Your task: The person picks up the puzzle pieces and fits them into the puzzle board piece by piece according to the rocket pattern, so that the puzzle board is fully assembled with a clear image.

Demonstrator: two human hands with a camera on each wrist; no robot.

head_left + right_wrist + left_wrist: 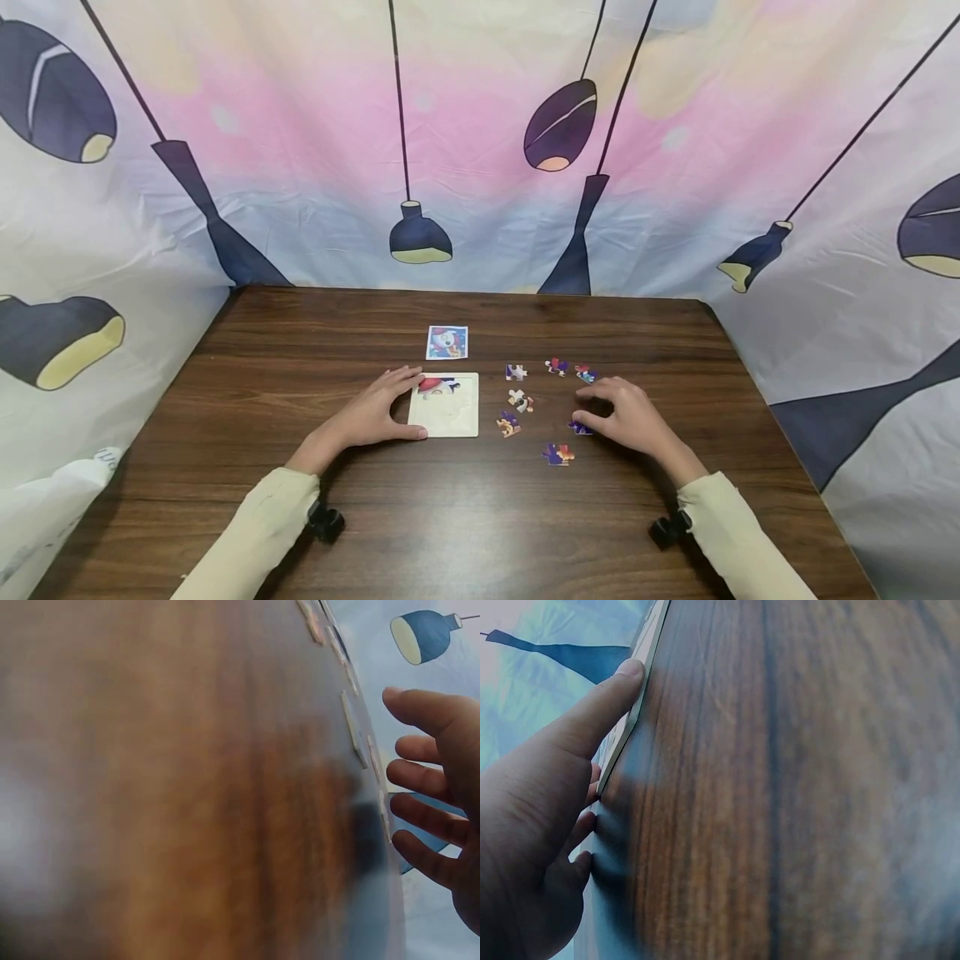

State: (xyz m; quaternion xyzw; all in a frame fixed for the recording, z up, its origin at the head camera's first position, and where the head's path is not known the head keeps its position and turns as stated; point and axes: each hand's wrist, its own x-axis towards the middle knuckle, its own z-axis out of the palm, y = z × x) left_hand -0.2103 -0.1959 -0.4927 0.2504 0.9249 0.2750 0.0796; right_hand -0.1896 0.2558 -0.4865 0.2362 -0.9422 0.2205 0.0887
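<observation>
In the head view a square, cream puzzle tray (456, 417) lies on the table, with joined red and white puzzle pieces (438, 387) along its upper left. My left hand (372, 408) holds the tray by its left side, fingers at the top corner and thumb at the bottom one; in the left wrist view the thumb lies on the tray's edge (622, 746). My right hand (632, 417) hovers over the loose pieces with fingers spread and nothing in them. A purple piece (580, 428) is partly hidden beneath its thumb.
Several loose puzzle pieces lie right of the tray, such as a white one (516, 372), an orange one (508, 424) and a purple-red one (558, 454). A small picture card (447, 342) lies behind the tray. Printed curtains (480, 150) enclose the brown table (465, 517).
</observation>
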